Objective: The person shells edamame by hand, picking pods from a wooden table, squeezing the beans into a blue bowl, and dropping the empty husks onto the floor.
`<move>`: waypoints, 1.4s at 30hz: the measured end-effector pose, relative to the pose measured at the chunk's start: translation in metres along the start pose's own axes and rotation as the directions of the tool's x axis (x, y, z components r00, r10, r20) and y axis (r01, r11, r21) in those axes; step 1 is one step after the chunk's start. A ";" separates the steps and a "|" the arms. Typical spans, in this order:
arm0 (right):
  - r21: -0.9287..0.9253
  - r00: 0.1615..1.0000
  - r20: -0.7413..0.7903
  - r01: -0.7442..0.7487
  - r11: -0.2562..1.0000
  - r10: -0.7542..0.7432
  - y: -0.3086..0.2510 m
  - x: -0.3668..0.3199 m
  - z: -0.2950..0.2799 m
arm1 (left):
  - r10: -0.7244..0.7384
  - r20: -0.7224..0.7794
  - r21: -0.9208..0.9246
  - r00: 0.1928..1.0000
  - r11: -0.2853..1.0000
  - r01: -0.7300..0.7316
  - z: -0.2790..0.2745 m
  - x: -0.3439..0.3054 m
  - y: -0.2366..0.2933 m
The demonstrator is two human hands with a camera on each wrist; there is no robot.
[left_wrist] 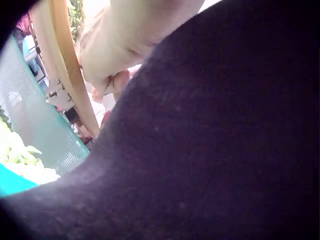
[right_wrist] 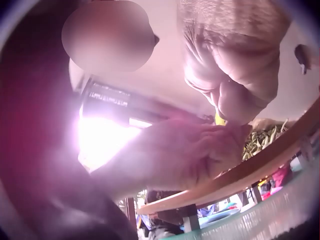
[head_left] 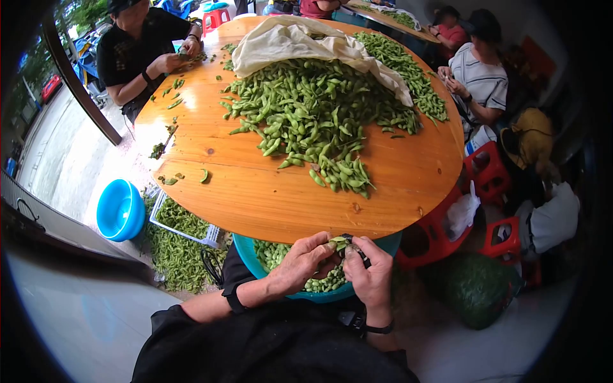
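Observation:
Over a teal basket point(head_left: 246, 255) of shelled green beans, both hands meet at a green edamame pod point(head_left: 340, 242). The left hand point(head_left: 300, 263) pinches it from one side, thumb and fingertips close together. From the other side the right hand point(head_left: 371, 273) grips it, thumb on top, a dark band around a finger. In the right wrist view a yellow-green bit of the pod point(right_wrist: 219, 119) shows between the hands. The left wrist view is mostly covered by dark cloth. Just ahead, a large heap of edamame pods point(head_left: 306, 108) lies on the wooden table point(head_left: 217, 204).
A cream cloth point(head_left: 287, 41) partly covers the heap. Left of the table are a blue basin point(head_left: 121, 210) and pods on the floor point(head_left: 179, 255) around a white crate point(head_left: 191, 230). Red stools point(head_left: 488, 169) stand right. A person in black point(head_left: 143, 54) and one in white point(head_left: 479, 76) sit alongside.

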State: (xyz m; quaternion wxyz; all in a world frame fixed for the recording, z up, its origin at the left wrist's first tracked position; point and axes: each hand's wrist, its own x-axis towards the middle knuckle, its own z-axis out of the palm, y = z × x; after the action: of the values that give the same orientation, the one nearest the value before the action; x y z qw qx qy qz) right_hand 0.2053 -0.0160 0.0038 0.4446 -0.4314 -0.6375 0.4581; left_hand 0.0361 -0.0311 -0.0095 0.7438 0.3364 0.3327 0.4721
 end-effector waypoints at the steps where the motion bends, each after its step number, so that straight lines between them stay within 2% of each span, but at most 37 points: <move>1: 0.225 0.988 0.054 -0.156 0.962 0.147 0.001 0.000 -0.002 | -0.046 -0.003 -0.035 0.999 0.998 0.046 0.001 0.000 0.003; 2: 0.325 0.981 0.086 -0.190 0.927 0.171 -0.002 0.001 -0.003 | -0.047 -0.002 -0.035 0.999 0.998 0.047 0.004 0.000 0.006; 3: 0.325 0.981 0.086 -0.190 0.926 0.171 -0.002 0.001 -0.006 | -0.074 -0.028 -0.044 0.997 0.996 0.073 0.007 0.000 0.008; 5: 0.494 0.956 0.188 -0.290 0.820 0.225 0.000 0.002 -0.011 | -0.102 -0.054 -0.052 0.993 0.994 0.100 0.008 0.000 0.008; 9: 0.529 0.953 0.161 -0.302 0.793 0.256 -0.003 0.001 -0.008 | -0.076 0.003 -0.092 0.997 0.993 0.076 -0.001 0.002 -0.002; 11: 0.493 0.969 0.096 -0.246 0.834 0.229 -0.010 -0.003 -0.010 | -0.049 0.046 -0.092 0.998 0.994 0.054 -0.002 0.000 0.000; 13: 0.416 0.977 -0.058 -0.164 0.894 0.206 -0.019 -0.004 -0.022 | -0.129 0.106 0.274 0.986 0.957 0.095 -0.001 -0.003 0.005; 14: 0.334 0.973 -0.162 -0.105 0.937 0.167 -0.021 -0.003 -0.035 | 0.126 0.222 0.652 0.967 0.718 -0.243 -0.005 -0.004 0.003; 15: 0.186 0.961 -0.248 -0.072 0.980 0.118 -0.011 -0.005 -0.057 | 0.030 0.303 0.813 0.952 0.513 -0.275 0.000 -0.008 0.028; 16: -0.010 0.913 -0.391 -0.128 0.992 0.114 -0.005 -0.004 -0.075 | 0.110 0.402 0.796 0.909 0.449 -0.406 -0.008 -0.006 0.027; 17: -0.507 0.889 -0.446 -0.150 0.849 -0.109 0.009 -0.002 -0.097 | 0.180 0.498 0.763 0.848 0.374 -0.528 -0.015 -0.004 0.026; 18: -0.685 0.870 -0.465 -0.236 0.689 -0.165 0.023 -0.004 -0.116 | 0.162 0.495 0.769 0.854 0.375 -0.517 -0.016 -0.003 0.037; 19: -0.784 0.870 -0.438 -0.248 0.570 -0.224 0.037 -0.008 -0.130 | 0.145 0.491 0.775 0.859 0.377 -0.507 -0.017 0.001 0.052; 20: -0.762 0.873 -0.450 -0.265 0.591 -0.190 0.040 -0.013 -0.137 | 0.135 0.441 0.803 0.887 0.382 -0.458 -0.019 0.006 0.064; 21: -0.739 0.875 -0.460 -0.283 0.611 -0.151 0.042 -0.017 -0.141 | 0.143 0.324 0.860 0.935 0.368 -0.354 -0.023 0.012 0.075; 22: -0.739 0.876 -0.458 -0.278 0.613 -0.155 0.046 -0.021 -0.143 | 0.263 0.338 0.890 0.904 0.223 -0.398 -0.030 0.024 0.082; 24: -0.636 0.842 -0.534 -0.335 0.695 -0.083 0.056 -0.025 -0.144 | 0.371 0.265 0.945 0.890 0.082 -0.316 -0.052 0.056 0.091; 25: -0.635 0.840 -0.536 -0.333 0.697 -0.087 0.056 -0.026 -0.144 | 0.500 0.300 0.939 0.813 -0.006 -0.344 -0.061 0.071 0.092; 27: -0.720 0.868 -0.476 -0.290 0.631 -0.144 0.057 -0.028 -0.140 | 0.511 0.286 0.957 0.811 -0.104 -0.272 -0.075 0.095 0.097; 29: -0.739 0.873 -0.453 -0.255 0.624 -0.180 0.063 -0.030 -0.141 | 0.468 0.295 0.955 0.833 -0.107 -0.278 -0.082 0.107 0.098; 31: -0.687 0.867 -0.479 -0.274 0.673 -0.136 0.062 -0.032 -0.140 | 0.422 0.304 0.952 0.854 -0.111 -0.284 -0.084 0.112 0.097; 33: -0.673 0.865 -0.487 -0.285 0.682 -0.119 0.060 -0.034 -0.137 | 0.395 0.254 0.966 0.883 -0.146 -0.213 -0.081 0.116 0.098; 37: -0.671 0.878 -0.471 -0.295 0.680 -0.085 0.063 -0.034 -0.136 | 0.444 0.250 0.963 0.860 -0.208 -0.173 -0.081 0.118 0.096; 40: -0.669 0.881 -0.464 -0.280 0.688 -0.093 0.065 -0.034 -0.135 | 0.463 0.317 0.939 0.828 -0.277 -0.204 -0.090 0.120 0.093; 42: -0.659 0.881 -0.465 -0.277 0.699 -0.089 0.066 -0.034 -0.134 | 0.434 0.178 0.980 0.883 -0.001 -0.197 -0.086 0.112 0.101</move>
State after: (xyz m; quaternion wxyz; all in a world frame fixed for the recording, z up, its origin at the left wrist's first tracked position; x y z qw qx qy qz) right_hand 0.3518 -0.0074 -0.0414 0.3582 -0.6977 -0.6147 0.0835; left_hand -0.0450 0.1220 0.0058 0.1603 0.7679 0.5399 0.3052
